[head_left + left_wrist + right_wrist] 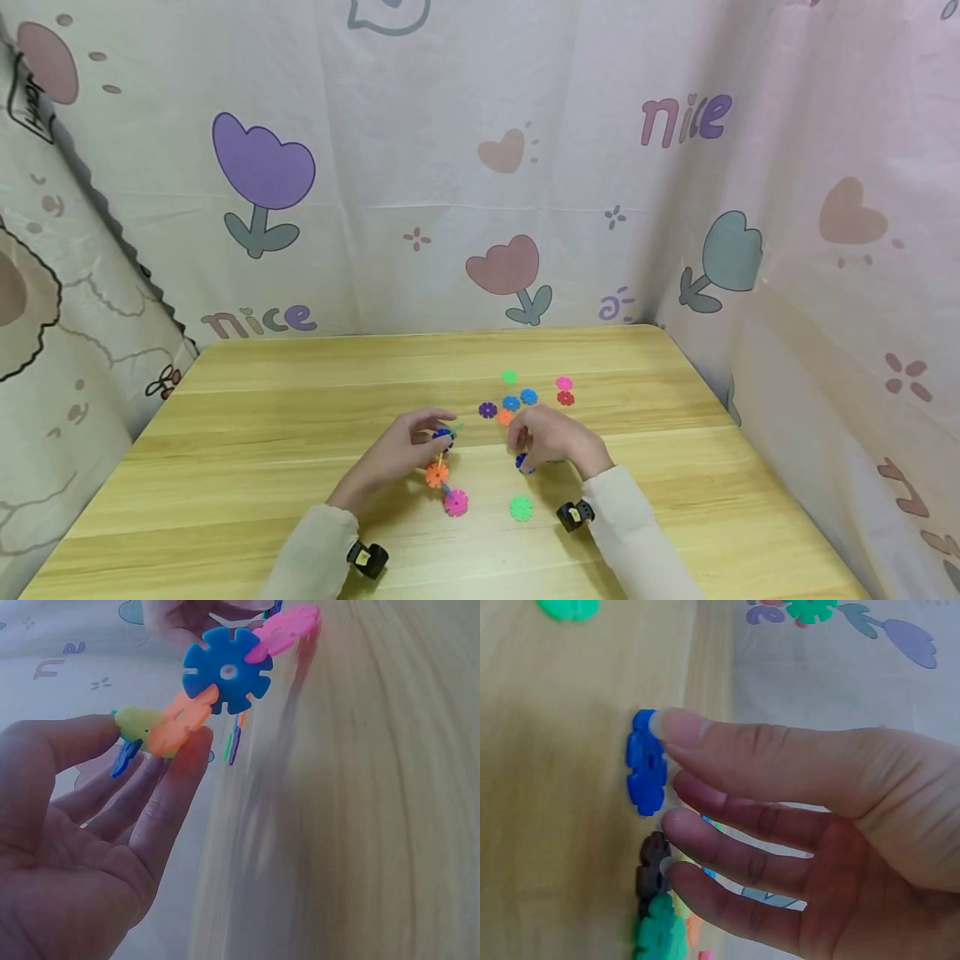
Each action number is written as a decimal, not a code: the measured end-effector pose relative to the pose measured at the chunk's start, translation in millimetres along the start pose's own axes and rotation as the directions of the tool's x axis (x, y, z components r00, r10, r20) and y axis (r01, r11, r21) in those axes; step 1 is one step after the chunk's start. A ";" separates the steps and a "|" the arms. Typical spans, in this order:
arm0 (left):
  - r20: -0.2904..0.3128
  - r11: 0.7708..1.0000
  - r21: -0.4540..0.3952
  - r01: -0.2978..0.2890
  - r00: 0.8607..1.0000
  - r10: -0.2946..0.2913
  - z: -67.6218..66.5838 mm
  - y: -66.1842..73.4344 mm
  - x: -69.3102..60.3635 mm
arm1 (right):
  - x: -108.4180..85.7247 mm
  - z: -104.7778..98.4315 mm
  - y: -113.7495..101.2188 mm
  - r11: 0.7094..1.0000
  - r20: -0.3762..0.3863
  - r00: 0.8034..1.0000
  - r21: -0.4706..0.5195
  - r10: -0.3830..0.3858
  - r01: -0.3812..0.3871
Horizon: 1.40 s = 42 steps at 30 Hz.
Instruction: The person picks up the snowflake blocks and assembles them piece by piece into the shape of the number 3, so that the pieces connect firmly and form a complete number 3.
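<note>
Between thumb and fingers, my left hand [408, 442] pinches a chain of interlocked plastic snowflake discs. Toward its held end are a yellow disc [139, 721] and a dark blue disc [126, 756]; beyond come an orange disc [184, 720], a blue disc [227, 671] and a pink disc [289, 631]. The chain hangs above the table. My right hand [555, 437] is low over the table, its thumb tip at the upper edge of a loose blue disc [646, 765]. The other fingers are loosely bent beside it, and whether they touch it is hard to tell.
A dark disc [654, 862] and green discs [658, 930] lie near the right fingertips. Nearer the front is a light green disc [521, 508]. Farther back lie a purple disc [488, 410], a red disc [566, 398] and several others on the wooden table [300, 392].
</note>
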<state>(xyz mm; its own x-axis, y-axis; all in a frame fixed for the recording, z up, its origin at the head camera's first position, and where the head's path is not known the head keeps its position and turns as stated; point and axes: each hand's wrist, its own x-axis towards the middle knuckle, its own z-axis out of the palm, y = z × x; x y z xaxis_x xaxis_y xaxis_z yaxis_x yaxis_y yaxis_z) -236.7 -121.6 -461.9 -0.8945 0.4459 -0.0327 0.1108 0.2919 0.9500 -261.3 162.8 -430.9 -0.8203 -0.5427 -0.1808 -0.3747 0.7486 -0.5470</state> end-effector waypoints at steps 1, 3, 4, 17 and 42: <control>-0.001 1.000 -0.002 0.001 1.000 -0.001 -0.3 -0.2 0.2 | 0.1 0.5 0.1 1.000 0.009 1.000 -0.001 0.014 -0.014; -0.004 1.000 -0.007 0.004 1.000 -0.004 -0.6 -0.3 0.4 | 0.3 1.5 0.2 1.000 0.022 0.999 -0.002 0.027 -0.027; -0.003 1.000 -0.009 0.001 1.000 -0.001 -0.8 -0.3 0.4 | 0.5 2.1 0.4 1.000 0.027 0.999 -0.003 0.031 -0.031; 0.026 0.999 -0.019 -0.039 0.999 0.039 -1.0 -0.7 -0.6 | 2.0 0.9 4.1 0.999 0.043 0.998 0.034 -0.040 0.039; 0.056 0.997 -0.071 -0.033 0.998 0.037 8.3 5.9 0.0 | 6.2 -2.9 -14.2 0.956 -0.275 0.949 0.201 -0.154 0.214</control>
<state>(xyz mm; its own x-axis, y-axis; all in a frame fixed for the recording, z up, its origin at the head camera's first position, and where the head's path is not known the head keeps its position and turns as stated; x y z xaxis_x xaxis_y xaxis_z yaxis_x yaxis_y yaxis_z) -232.4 -112.9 -458.9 -0.8639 0.5035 -0.0147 0.1095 0.2163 0.9702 -262.4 149.9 -421.9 -0.8394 -0.5258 0.1374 -0.4465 0.5230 -0.7260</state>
